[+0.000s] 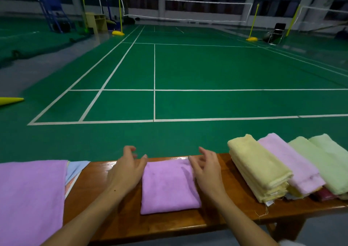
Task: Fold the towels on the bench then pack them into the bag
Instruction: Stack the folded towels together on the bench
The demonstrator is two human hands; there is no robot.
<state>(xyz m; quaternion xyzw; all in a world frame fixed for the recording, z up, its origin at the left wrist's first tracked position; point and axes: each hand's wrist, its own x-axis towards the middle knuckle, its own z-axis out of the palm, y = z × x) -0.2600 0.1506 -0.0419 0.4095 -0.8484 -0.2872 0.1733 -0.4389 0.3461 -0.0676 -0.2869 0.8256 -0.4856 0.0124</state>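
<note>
Two hands of yours, the left hand (128, 167) and right hand (206, 167), hover with loose fingers, holding nothing, on both sides of the folded purple towel (168, 188) on the tabletop (216, 217).

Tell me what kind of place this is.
Most likely an indoor badminton hall: a green court floor with white lines, a net on yellow posts, and a wooden bench at courtside.

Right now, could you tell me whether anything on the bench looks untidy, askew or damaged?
Mostly tidy. The yellow towel has loose threads trailing from its near end over the edge of the bench. The purple towel between the left hand and right hand lies folded and square.
</note>
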